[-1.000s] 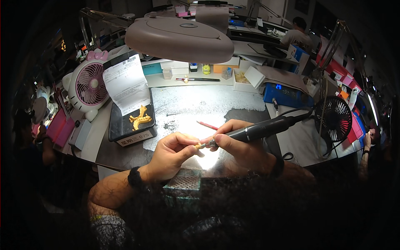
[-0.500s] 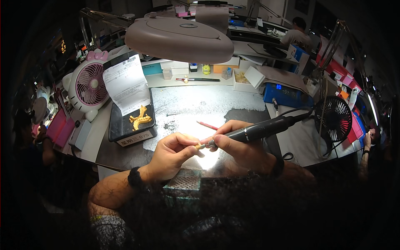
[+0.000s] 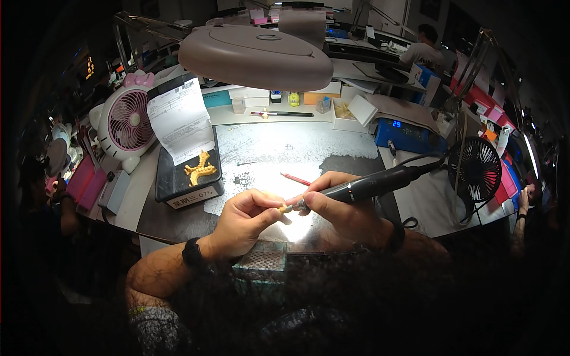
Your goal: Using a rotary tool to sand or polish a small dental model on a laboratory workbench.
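Observation:
Above the brightly lit bench, my left hand pinches a small yellowish piece, which looks like part of a dental model, between thumb and fingers. My right hand is closed round a black rotary handpiece with a metal nose. The handpiece's tip meets the piece, or nearly so; the fingers hide the exact contact. Just beyond the hands lies a red pencil. To the left, yellow dental models lie in a black tray with a printed sheet propped in it.
Overhead hangs a large lamp. A pink-and-white fan stands left, a black fan right. The handpiece's cable runs toward the right, near a blue control box. Small boxes and brushes line the back. Other people sit nearby.
Both hands, the piece and the handpiece keep practically the same position. Only the lit reading on the blue control box differs.

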Demonstrator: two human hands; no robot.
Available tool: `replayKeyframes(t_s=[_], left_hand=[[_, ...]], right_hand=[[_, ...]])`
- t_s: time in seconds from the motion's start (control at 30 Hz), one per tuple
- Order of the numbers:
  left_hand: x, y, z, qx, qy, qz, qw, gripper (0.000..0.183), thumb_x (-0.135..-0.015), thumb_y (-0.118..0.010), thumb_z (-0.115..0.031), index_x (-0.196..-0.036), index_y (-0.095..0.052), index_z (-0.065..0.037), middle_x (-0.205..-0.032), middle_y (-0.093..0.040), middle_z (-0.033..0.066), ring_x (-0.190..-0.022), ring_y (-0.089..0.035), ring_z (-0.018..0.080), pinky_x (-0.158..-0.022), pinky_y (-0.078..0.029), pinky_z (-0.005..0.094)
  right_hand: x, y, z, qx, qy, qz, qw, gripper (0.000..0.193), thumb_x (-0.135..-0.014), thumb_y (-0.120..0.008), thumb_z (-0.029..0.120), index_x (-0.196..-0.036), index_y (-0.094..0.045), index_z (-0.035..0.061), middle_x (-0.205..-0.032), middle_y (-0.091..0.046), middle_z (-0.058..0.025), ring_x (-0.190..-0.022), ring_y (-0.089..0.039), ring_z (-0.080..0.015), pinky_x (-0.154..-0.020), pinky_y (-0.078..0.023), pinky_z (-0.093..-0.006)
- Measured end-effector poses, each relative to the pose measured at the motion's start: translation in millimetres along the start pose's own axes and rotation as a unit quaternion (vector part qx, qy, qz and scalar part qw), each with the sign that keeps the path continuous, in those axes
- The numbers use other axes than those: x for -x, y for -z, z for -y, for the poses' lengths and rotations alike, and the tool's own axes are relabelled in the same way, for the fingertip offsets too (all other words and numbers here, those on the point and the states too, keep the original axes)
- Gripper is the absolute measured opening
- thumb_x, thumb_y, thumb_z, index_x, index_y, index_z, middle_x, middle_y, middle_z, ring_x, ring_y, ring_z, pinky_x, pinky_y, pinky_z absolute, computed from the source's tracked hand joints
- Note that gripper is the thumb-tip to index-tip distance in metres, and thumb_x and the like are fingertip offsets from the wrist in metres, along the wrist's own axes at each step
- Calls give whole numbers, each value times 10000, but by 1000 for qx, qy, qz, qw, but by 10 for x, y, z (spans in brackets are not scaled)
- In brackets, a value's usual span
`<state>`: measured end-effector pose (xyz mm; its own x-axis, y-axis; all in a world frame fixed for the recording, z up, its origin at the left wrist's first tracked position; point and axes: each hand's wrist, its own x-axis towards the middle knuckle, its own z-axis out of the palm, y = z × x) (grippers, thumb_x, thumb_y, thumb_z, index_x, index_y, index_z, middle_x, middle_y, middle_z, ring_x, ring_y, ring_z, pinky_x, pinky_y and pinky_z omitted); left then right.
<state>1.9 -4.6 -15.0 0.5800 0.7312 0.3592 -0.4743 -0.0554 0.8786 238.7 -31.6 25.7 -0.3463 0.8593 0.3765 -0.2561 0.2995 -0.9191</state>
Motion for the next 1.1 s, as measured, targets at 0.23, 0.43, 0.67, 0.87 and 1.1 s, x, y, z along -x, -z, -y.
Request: replayKeyframes(t_s=[0.23, 0.43, 0.67, 0.87, 1.1], left_hand=[[-4, 6, 7, -3, -5, 4, 1000, 89, -1010, -619, 0, -1097, -609, 16, -1187, -691, 172, -1102, -680, 237, -974, -579, 416], [-7, -8, -12, 5, -1, 5, 1000, 82, -1013, -616, -3, -1094, -608, 12, -1186, -692, 176, -1103, -680, 240, -967, -582, 414], [-10, -11, 1, 10, 2, -3, 1000, 60, -1012, -614, 2, -1069, -596, 5, -1177, -690, 176, -1094, -683, 245, -966, -581, 419], [-2, 12, 7, 8, 10, -2, 1000, 49, -1011, -616, 2, -1051, -587, 4, -1183, -685, 177, -1100, -679, 250, -969, -578, 424], [-4, 11, 9, 7, 4, 1, 1000, 49, -1010, -620, -3, -1047, -587, -4, -1194, -682, 180, -1104, -676, 246, -975, -578, 424]], right_hand=[[8, 3, -22, -14, 10, 6, 1000, 127, -985, -674, 79, -1017, -632, -36, -909, -723, -94, -847, -700, -127, -832, -570, -268], [13, -5, 2, -31, 4, 0, 1000, 132, -989, -669, 75, -1035, -622, -40, -943, -714, -117, -883, -703, -147, -818, -577, -275], [13, 20, -10, -40, -18, 5, 999, 134, -988, -671, 77, -1033, -627, -41, -944, -715, -118, -875, -704, -147, -819, -574, -272], [4, 12, -52, -38, 15, 9, 999, 139, -987, -674, 86, -1023, -631, -41, -926, -720, -111, -854, -703, -138, -820, -574, -271], [-13, 22, -46, -14, 5, 12, 1000, 122, -976, -676, 69, -1014, -631, -37, -880, -729, -86, -827, -702, -125, -1026, -517, -345]])
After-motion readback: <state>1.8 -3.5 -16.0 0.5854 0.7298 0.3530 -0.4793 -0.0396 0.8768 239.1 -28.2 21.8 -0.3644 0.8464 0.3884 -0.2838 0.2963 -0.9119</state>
